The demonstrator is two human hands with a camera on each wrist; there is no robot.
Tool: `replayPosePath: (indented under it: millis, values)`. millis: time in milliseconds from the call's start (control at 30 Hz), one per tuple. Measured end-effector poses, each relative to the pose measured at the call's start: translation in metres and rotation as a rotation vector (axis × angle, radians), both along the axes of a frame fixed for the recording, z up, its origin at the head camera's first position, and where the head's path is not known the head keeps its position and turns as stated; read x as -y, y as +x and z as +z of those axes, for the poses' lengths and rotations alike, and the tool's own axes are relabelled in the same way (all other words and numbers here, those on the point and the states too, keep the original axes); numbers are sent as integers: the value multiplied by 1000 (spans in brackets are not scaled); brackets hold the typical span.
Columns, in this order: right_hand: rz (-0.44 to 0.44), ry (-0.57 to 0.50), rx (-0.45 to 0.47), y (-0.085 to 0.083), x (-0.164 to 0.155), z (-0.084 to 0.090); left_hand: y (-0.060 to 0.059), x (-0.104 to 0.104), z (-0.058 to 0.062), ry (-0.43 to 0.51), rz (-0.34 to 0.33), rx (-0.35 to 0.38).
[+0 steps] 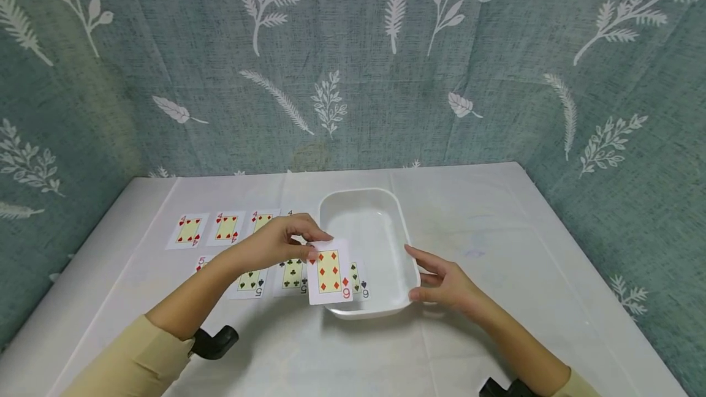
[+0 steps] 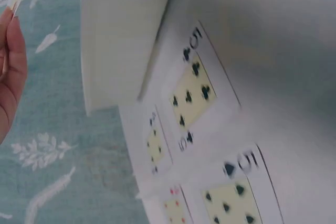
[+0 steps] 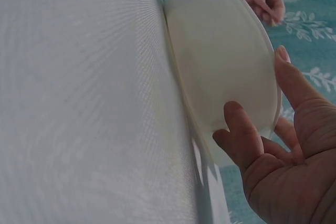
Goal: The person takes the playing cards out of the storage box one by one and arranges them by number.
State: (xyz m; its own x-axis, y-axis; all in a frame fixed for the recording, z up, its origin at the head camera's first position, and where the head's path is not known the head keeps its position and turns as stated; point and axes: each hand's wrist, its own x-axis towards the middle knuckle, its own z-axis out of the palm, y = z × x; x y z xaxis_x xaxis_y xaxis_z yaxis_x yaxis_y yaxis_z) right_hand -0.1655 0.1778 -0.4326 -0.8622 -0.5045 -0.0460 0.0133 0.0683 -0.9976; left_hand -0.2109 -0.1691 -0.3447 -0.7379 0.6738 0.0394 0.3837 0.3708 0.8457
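Note:
My left hand (image 1: 281, 241) pinches a six of diamonds card (image 1: 329, 274) by its upper left corner, over the near left part of a white tub (image 1: 361, 312). Partly covered behind it is a black six card (image 1: 355, 280); whether it lies in the tub or is held too, I cannot tell. In the left wrist view, the hand (image 2: 10, 72) is at the left edge with a card seen edge-on. My right hand (image 1: 444, 280) touches the tub's right side with spread, slightly bent fingers. From the right wrist, one fingertip of the hand (image 3: 294, 140) meets the rim.
Face-up fours, including a four of hearts (image 1: 189, 231), form a row left of the tub. In front of them lie fives, among them a five of spades (image 1: 250, 285) and five of clubs (image 2: 189, 95), partly behind my left arm. Leaf-patterned fabric (image 1: 353, 97) surrounds the white table (image 1: 474, 219).

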Motion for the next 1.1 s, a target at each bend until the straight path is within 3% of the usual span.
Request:
replayPosePath:
  millis: [133,300,433,933,1100]
  values:
    - [-6,-8,2,1,0,0,11,16,1,-18,-2,-5]
    - [0,-12,4,1,1,-1,23,37,-2,9,-53,-24]
    - [3,-13,4,1,1,-1,30,49,-7,24,-78,6]
    - [-1,-14,2,0,0,-2,50,60,-41,-111,-48,134]
    - [-1,-16,-4,-1,0,-2,51,61,-50,-145,-27,140]
